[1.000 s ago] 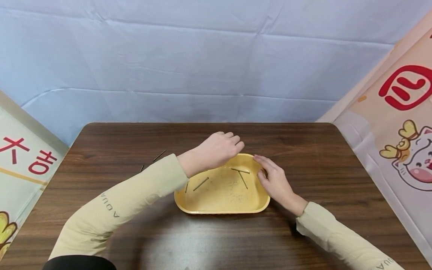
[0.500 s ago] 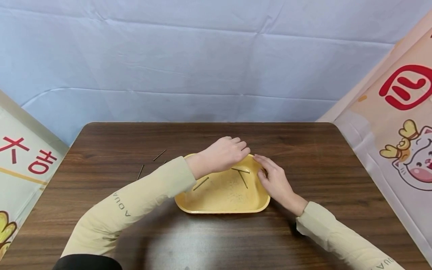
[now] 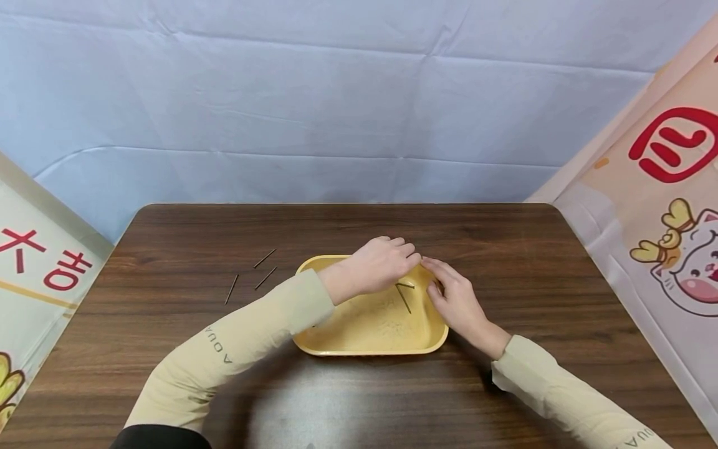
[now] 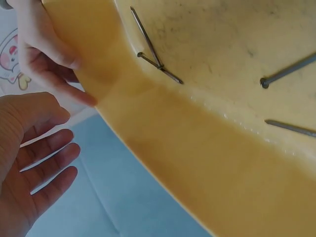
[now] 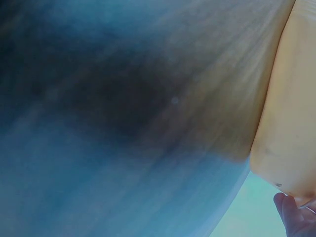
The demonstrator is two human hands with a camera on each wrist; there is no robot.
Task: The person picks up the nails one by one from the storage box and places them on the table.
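Note:
A yellow plastic tray (image 3: 364, 340) stands on the table, with several metal nails (image 4: 145, 37) lying on its bottom. My left hand (image 3: 378, 265) hovers over the far side of the tray, its fingers loosely bent and nothing visible between them. In the left wrist view the left hand (image 4: 29, 153) appears apart from the tray rim. My right hand (image 3: 460, 305) holds the tray's right far corner, thumb on the inner side and fingers along the rim. Two nails (image 3: 404, 299) meet near that corner; others are hidden beneath the left arm in the head view.
Three more nails (image 3: 265, 278) lie loose on the dark wooden table (image 3: 505, 249), left of the tray. A pale cloth (image 3: 359, 125) hangs behind the table. Printed panels (image 3: 684, 249) flank both sides.
My left hand has moved right and slightly nearer, closer to the right hand. Its sleeve now uncovers the loose nails on the table and hides nails inside the tray. The right hand stays put.

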